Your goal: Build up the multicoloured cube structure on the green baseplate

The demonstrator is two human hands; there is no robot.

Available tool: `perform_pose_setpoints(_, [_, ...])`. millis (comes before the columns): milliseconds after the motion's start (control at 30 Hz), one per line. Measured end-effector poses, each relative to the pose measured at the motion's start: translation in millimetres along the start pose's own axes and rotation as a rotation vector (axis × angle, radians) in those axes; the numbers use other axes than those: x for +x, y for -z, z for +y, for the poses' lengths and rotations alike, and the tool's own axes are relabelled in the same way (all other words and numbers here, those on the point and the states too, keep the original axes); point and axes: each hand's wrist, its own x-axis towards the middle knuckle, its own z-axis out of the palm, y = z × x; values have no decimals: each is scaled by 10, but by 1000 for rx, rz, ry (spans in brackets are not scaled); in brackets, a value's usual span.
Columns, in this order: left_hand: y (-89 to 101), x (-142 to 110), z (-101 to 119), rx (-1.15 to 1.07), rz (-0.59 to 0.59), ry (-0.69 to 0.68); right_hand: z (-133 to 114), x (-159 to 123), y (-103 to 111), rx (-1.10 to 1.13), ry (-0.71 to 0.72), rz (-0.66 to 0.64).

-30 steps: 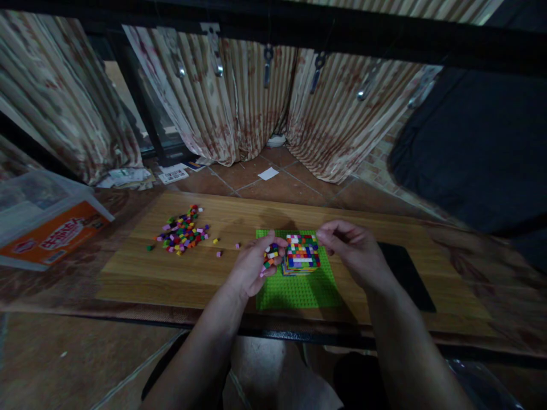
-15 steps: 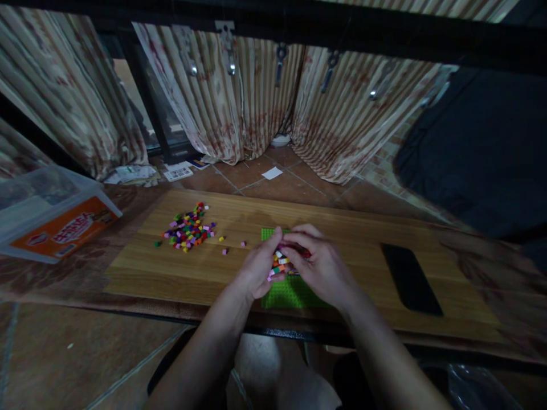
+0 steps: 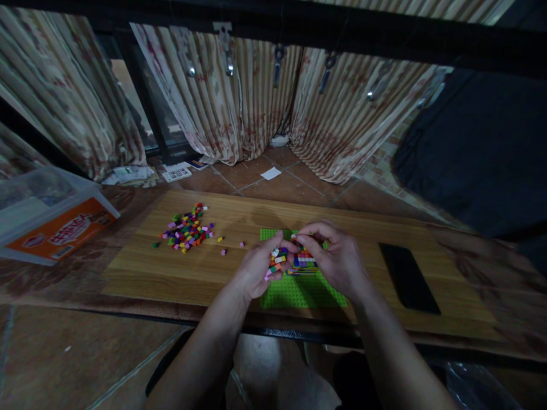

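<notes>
Several small coloured toy bricks (image 3: 277, 263) lie cupped in my left hand (image 3: 256, 267), its fingers curled round them. My right hand (image 3: 337, 256) pinches a small pale brick (image 3: 294, 236) between thumb and fingertips, above a structure of stacked multicoloured bricks (image 3: 303, 263). That structure stands on a green studded baseplate (image 3: 299, 293), and my right hand hides part of it. The left hand is beside the structure, over the baseplate's left side.
A pile of loose bricks (image 3: 188, 228) lies on the left of the wooden board (image 3: 141, 273), with a few strays nearer the baseplate. On the right rests a black flat phone-like slab (image 3: 408, 279). A clear plastic box (image 3: 64, 228) with an orange label stands far left.
My right hand has moved right, away from the left palm, and now holds a pale brick over the structure. More of the structure and baseplate shows. The left hand stays nearly still.
</notes>
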Motion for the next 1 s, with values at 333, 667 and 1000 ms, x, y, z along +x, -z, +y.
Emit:
perform_pose_setpoints(333, [41,21,47,1,84,-15,417,3,300,242,-245,19])
perform_pose_setpoints(667, [44,36,42,4,117,-13,464,-12,286,69,-230,-73])
perform_pose_setpoints(1000, [43,35,57,0,123,-10,426,4,180,247,-476,62])
